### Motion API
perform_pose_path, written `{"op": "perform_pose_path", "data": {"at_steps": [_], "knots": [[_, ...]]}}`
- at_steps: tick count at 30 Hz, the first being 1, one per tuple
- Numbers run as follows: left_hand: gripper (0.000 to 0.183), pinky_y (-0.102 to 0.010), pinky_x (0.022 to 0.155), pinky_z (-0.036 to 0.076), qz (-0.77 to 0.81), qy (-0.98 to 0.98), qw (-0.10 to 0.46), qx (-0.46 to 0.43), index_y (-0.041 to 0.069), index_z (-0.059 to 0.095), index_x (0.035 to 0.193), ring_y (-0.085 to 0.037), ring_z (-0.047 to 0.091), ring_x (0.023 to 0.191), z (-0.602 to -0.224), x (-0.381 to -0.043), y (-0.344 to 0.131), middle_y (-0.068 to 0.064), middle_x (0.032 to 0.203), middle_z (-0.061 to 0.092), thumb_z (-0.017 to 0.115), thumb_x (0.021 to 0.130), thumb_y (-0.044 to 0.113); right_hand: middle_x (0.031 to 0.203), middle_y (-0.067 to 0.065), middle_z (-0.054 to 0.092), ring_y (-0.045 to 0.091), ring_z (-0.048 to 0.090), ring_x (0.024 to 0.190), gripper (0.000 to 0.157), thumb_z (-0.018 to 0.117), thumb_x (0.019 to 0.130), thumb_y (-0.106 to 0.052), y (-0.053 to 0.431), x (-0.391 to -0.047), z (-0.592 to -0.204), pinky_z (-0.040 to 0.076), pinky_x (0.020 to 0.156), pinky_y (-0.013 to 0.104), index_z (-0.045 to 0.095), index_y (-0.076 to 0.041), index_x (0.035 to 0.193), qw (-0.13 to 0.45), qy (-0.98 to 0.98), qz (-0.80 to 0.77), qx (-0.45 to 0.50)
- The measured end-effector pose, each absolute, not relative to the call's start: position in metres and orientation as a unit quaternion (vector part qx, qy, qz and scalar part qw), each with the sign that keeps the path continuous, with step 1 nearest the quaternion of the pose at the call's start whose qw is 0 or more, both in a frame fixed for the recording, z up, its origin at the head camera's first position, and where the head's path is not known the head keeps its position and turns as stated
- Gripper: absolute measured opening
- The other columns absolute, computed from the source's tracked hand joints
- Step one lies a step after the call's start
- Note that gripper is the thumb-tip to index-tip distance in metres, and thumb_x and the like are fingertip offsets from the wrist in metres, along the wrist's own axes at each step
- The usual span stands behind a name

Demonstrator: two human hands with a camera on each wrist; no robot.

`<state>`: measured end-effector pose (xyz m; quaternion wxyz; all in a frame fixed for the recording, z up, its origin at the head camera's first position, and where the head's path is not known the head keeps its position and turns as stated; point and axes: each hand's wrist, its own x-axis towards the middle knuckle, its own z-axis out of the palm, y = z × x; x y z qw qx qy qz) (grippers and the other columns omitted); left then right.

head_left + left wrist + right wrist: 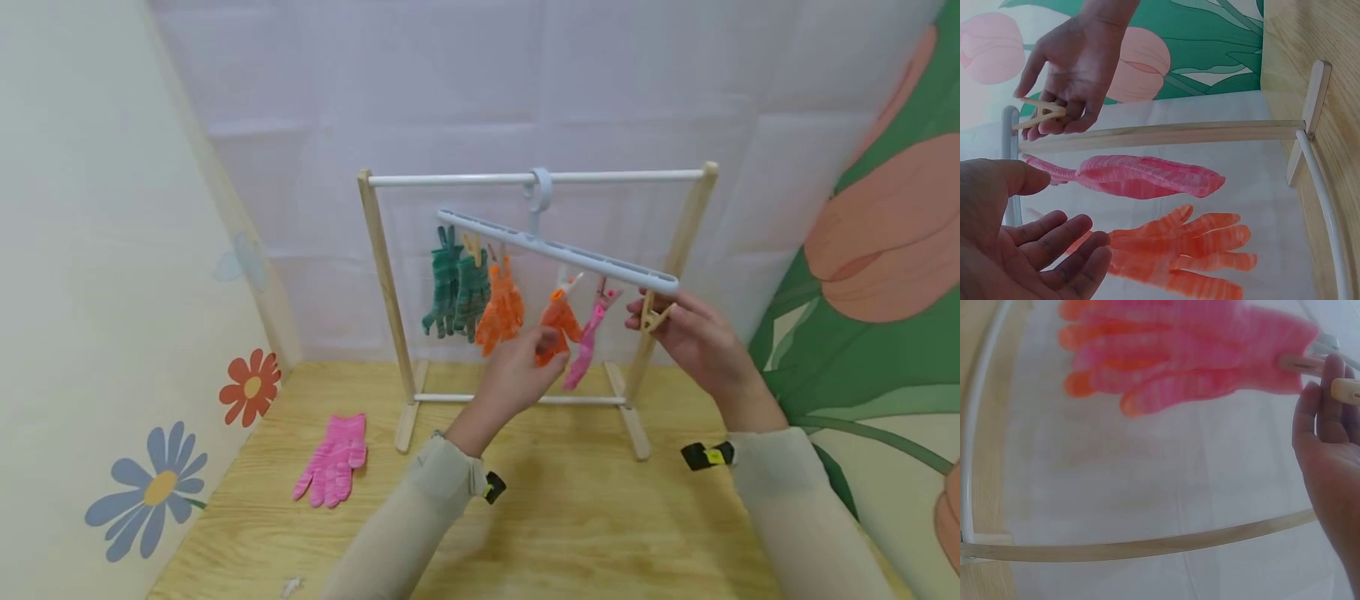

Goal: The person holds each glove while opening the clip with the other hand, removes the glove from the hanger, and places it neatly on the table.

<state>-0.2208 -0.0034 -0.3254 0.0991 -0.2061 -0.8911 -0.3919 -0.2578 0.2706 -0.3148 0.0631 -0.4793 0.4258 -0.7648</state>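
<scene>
A pale blue hanger (555, 248) slopes down to the right from its hook. At its low right end, my right hand (701, 342) pinches a beige clothespin (652, 317) between thumb and fingers. My left hand (521, 367) is in front of the orange glove (557, 321), partly covering it; the left wrist view shows its thumb and fingers apart with nothing between them. A pink glove (585, 350) hangs between the hands from a pinkish clothespin (606, 292). Farther left hang another orange glove (500, 312) and dark green gloves (445, 287), also clipped to the hanger.
The hanger hooks over the white bar (450, 179) of a rack with wooden posts (386, 287). A loose pink glove (333, 462) lies on the wood-grain table (570, 517), left of the rack. A small whitish piece (291, 587) lies at the near edge. White cloth (420, 83) hangs behind.
</scene>
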Motion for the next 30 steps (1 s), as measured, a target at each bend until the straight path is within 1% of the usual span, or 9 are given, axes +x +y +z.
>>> {"op": "perform_pose_path", "data": {"at_steps": [6, 10, 13, 17, 19, 21, 27, 30], "knots": [[0.037, -0.031, 0.083, 0.056, -0.393, -0.888, 0.108, -0.212, 0.011, 0.064, 0.127, -0.016, 0.064, 0.099, -0.319, -0.222, 0.008, -0.002, 0.119, 0.070, 0.066, 0.099, 0.034, 0.131, 0.022, 0.061, 0.030, 0.056, 0.126, 0.044, 0.020, 0.105, 0.005, 0.271, -0.259, -0.315, 0.043, 0.111, 0.040, 0.043, 0.016, 0.141, 0.060, 0.432, -0.758, -0.484], [0.033, -0.026, 0.070, 0.053, -0.398, -0.883, 0.113, -0.221, 0.012, 0.066, 0.123, -0.011, 0.060, 0.085, -0.318, -0.226, 0.016, 0.002, 0.106, 0.069, 0.067, 0.098, 0.033, 0.130, 0.021, 0.061, 0.029, 0.057, 0.126, 0.044, 0.022, 0.105, 0.004, 0.272, -0.259, -0.315, 0.044, 0.110, 0.040, 0.040, 0.017, 0.143, 0.057, 0.443, -0.755, -0.481], [0.028, -0.023, 0.061, 0.049, -0.389, -0.883, 0.133, -0.227, 0.014, 0.066, 0.118, -0.012, 0.058, 0.076, -0.319, -0.229, 0.020, 0.005, 0.098, 0.067, 0.068, 0.097, 0.032, 0.130, 0.020, 0.061, 0.028, 0.057, 0.125, 0.044, 0.022, 0.105, 0.004, 0.273, -0.259, -0.313, 0.044, 0.110, 0.039, 0.039, 0.016, 0.144, 0.055, 0.451, -0.753, -0.477], [0.025, -0.021, 0.063, 0.048, -0.380, -0.885, 0.154, -0.221, 0.015, 0.066, 0.115, -0.010, 0.057, 0.078, -0.321, -0.232, 0.025, 0.006, 0.101, 0.069, 0.069, 0.096, 0.032, 0.130, 0.020, 0.061, 0.028, 0.057, 0.125, 0.044, 0.023, 0.106, 0.003, 0.273, -0.257, -0.312, 0.043, 0.110, 0.039, 0.042, 0.014, 0.143, 0.057, 0.453, -0.752, -0.476], [0.026, -0.021, 0.066, 0.047, -0.383, -0.884, 0.157, -0.216, 0.015, 0.066, 0.115, -0.009, 0.057, 0.081, -0.322, -0.232, 0.026, 0.005, 0.105, 0.070, 0.070, 0.096, 0.032, 0.129, 0.019, 0.062, 0.028, 0.057, 0.125, 0.044, 0.023, 0.106, 0.003, 0.272, -0.256, -0.312, 0.043, 0.110, 0.039, 0.043, 0.013, 0.143, 0.057, 0.453, -0.751, -0.477], [0.028, -0.021, 0.065, 0.048, -0.394, -0.881, 0.152, -0.213, 0.014, 0.065, 0.116, -0.008, 0.056, 0.080, -0.323, -0.231, 0.028, 0.004, 0.107, 0.070, 0.070, 0.096, 0.033, 0.129, 0.019, 0.062, 0.028, 0.057, 0.125, 0.044, 0.023, 0.106, 0.003, 0.272, -0.255, -0.311, 0.043, 0.110, 0.039, 0.044, 0.012, 0.143, 0.057, 0.452, -0.751, -0.478], [0.027, -0.019, 0.067, 0.049, -0.414, -0.874, 0.142, -0.212, 0.014, 0.064, 0.115, -0.011, 0.058, 0.084, -0.325, -0.230, 0.034, 0.006, 0.103, 0.066, 0.070, 0.097, 0.033, 0.130, 0.020, 0.062, 0.028, 0.057, 0.125, 0.045, 0.021, 0.105, 0.005, 0.271, -0.253, -0.311, 0.044, 0.109, 0.040, 0.042, 0.014, 0.144, 0.057, 0.456, -0.750, -0.475], [0.025, -0.019, 0.065, 0.049, -0.419, -0.870, 0.148, -0.212, 0.013, 0.064, 0.114, -0.011, 0.059, 0.081, -0.326, -0.232, 0.036, 0.007, 0.101, 0.065, 0.069, 0.098, 0.030, 0.130, 0.019, 0.062, 0.028, 0.058, 0.125, 0.045, 0.021, 0.105, 0.005, 0.271, -0.251, -0.311, 0.044, 0.109, 0.039, 0.039, 0.014, 0.145, 0.060, 0.459, -0.752, -0.469]]}}
